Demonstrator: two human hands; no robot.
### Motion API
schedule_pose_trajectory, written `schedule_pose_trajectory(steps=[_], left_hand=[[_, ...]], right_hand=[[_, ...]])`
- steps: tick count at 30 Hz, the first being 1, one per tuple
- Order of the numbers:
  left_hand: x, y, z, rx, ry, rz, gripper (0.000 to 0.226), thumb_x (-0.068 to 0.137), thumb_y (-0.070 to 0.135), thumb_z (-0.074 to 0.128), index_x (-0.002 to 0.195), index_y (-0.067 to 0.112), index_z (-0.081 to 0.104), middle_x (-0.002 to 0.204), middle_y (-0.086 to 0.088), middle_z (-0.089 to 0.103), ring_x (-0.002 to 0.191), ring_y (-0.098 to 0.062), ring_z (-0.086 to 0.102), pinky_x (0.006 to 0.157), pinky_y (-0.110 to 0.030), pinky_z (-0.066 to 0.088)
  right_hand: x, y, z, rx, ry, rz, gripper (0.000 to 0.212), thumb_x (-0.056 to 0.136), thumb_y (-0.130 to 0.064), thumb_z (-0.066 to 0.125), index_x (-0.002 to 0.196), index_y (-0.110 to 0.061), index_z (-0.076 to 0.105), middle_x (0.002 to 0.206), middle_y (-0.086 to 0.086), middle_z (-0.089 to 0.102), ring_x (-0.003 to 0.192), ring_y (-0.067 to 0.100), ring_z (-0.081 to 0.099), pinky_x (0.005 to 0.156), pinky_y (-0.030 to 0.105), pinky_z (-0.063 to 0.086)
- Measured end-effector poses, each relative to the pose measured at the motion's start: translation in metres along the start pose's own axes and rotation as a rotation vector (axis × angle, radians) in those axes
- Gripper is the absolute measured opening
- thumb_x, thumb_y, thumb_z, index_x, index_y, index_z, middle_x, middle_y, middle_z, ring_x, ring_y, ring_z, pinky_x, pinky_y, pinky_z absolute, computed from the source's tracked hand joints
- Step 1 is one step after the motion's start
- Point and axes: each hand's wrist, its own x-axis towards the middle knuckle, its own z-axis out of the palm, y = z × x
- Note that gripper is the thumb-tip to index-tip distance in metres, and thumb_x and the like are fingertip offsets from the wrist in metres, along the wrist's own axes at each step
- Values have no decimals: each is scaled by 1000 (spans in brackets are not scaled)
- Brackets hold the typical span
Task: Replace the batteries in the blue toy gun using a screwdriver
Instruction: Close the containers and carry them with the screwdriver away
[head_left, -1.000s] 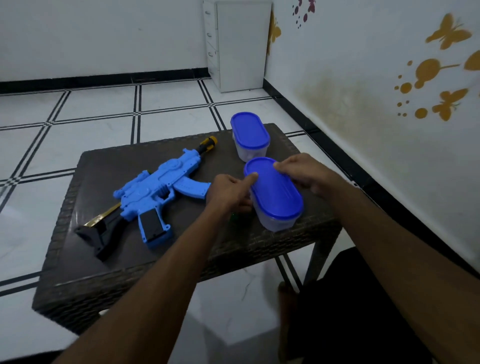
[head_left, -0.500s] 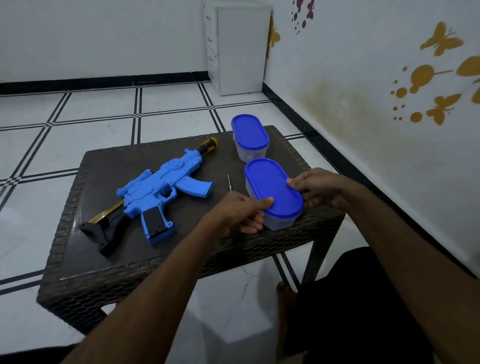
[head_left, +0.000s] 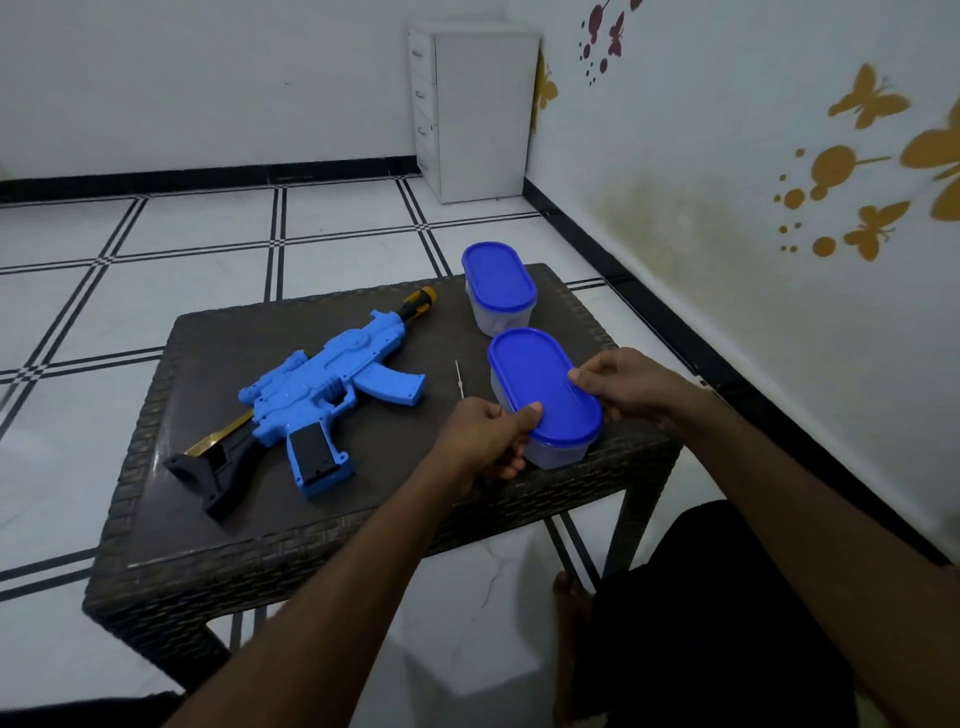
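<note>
The blue toy gun (head_left: 332, 384) lies on its side on the dark woven table (head_left: 260, 519), black stock toward me. A thin metal screwdriver shaft (head_left: 459, 379) lies between the gun and the near clear container with a blue lid (head_left: 540, 384). My left hand (head_left: 488, 436) grips that container's near left end, thumb on the lid. My right hand (head_left: 628, 387) holds its right side, thumb on the lid's edge. The handle end of the screwdriver is hidden behind my left hand.
A second blue-lidded container (head_left: 497, 288) stands at the table's far right corner. A white drawer cabinet (head_left: 475, 109) stands in the room's corner. The wall runs close along the table's right. My leg in black (head_left: 701, 623) is below the table's front right.
Both hands slid from the container's far end to its near end and now clasp it. The screwdriver shaft, hidden a second ago, has come into view.
</note>
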Motion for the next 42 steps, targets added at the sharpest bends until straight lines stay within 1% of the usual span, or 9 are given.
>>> schedule_pose_trajectory(steps=[4, 9, 12, 16, 22, 32, 38, 40, 42], left_hand=[[-8, -10, 9, -33, 36, 7, 50, 85, 53, 66, 78, 4, 68, 58, -5, 62, 46, -13, 58, 48, -24, 53], [-12, -13, 13, -53, -12, 3, 50, 79, 53, 72, 80, 3, 73, 63, -6, 68, 51, -12, 62, 53, -23, 54], [-10, -13, 14, -67, -10, -6, 49, 77, 51, 76, 84, 2, 74, 63, -5, 70, 52, -11, 64, 53, -23, 53], [-8, -16, 15, -93, -13, -8, 50, 74, 51, 78, 83, 3, 74, 64, -5, 71, 52, -11, 64, 53, -22, 54], [-4, -18, 17, -137, -11, -27, 35, 78, 42, 78, 74, 7, 71, 55, 0, 66, 43, -5, 56, 44, -18, 46], [1, -15, 16, -148, -45, -86, 31, 81, 36, 76, 76, 6, 70, 51, 1, 63, 40, -5, 53, 40, -16, 42], [-2, -12, 12, -85, -77, -73, 36, 82, 42, 74, 82, 6, 71, 53, 3, 64, 42, -5, 56, 43, -17, 44], [-3, -11, 10, -52, -85, -59, 39, 82, 45, 72, 81, 6, 71, 53, 2, 64, 44, -6, 57, 44, -18, 46], [-3, -10, 6, -25, -90, -56, 43, 82, 51, 70, 77, 9, 71, 53, 2, 63, 46, -7, 58, 46, -19, 48]], right_hand=[[-13, 5, -6, 39, -149, 8, 73, 90, -33, 69, 150, -16, 31, 114, 17, 64, 78, 22, 69, 69, 36, 59], [-28, 9, -11, 15, -234, -12, 91, 83, -26, 76, 155, -30, 22, 94, 18, 67, 68, 19, 67, 65, 33, 60], [-29, 15, -5, 28, -208, -4, 88, 86, -33, 73, 155, -35, 18, 100, 20, 68, 65, 21, 65, 59, 32, 58], [-31, 25, 1, 18, -170, -36, 82, 89, -41, 67, 154, -38, 16, 75, 13, 62, 55, 15, 60, 49, 27, 51], [-31, 33, 4, 50, -116, -87, 78, 90, -40, 66, 154, -36, 22, 61, 5, 58, 48, 12, 55, 43, 25, 46], [-37, 30, 5, 23, -117, -179, 51, 94, -35, 62, 142, -33, 46, 51, -4, 57, 43, 10, 48, 38, 23, 43], [-38, 28, 7, -58, -118, -186, 47, 97, -37, 56, 142, -38, 41, 60, 3, 59, 50, 14, 56, 45, 26, 48], [-37, 27, 4, -43, -139, -133, 38, 95, -43, 58, 130, -39, 45, 71, 7, 64, 58, 14, 61, 50, 26, 51], [-35, 30, 3, 40, -94, -50, 36, 91, -46, 62, 117, -23, 55, 82, 9, 68, 67, 14, 66, 55, 26, 54]])
